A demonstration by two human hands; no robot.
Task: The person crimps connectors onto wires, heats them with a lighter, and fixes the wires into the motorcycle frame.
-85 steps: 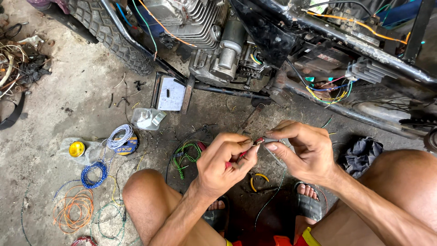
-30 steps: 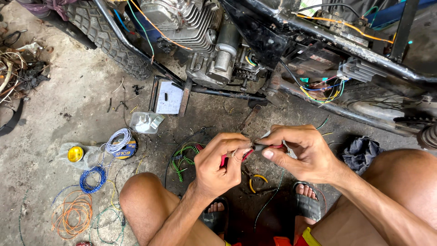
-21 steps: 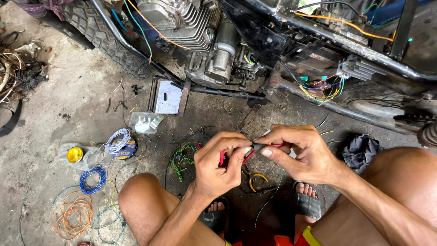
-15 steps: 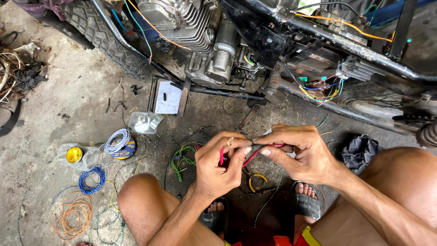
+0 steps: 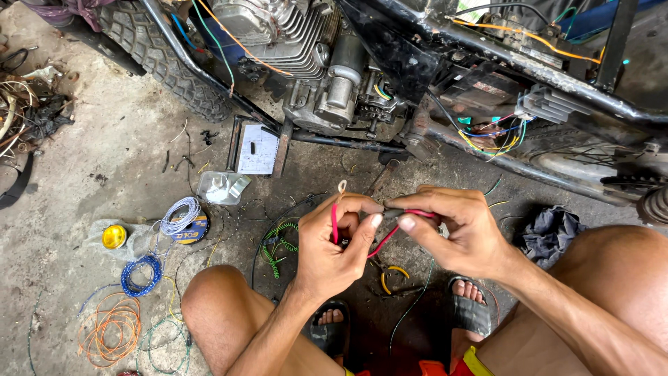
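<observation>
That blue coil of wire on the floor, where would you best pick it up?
Probably by its rim, from above. The blue wire coil lies flat on the concrete floor, an open loop, so fingers can hook under one side. Its near edge touches the orange wire coil; the far edge is freer.

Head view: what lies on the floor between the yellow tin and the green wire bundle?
In the head view, between the yellow tin and the green wire bundle lie a white wire coil on a flat reel and bare concrete.
</observation>
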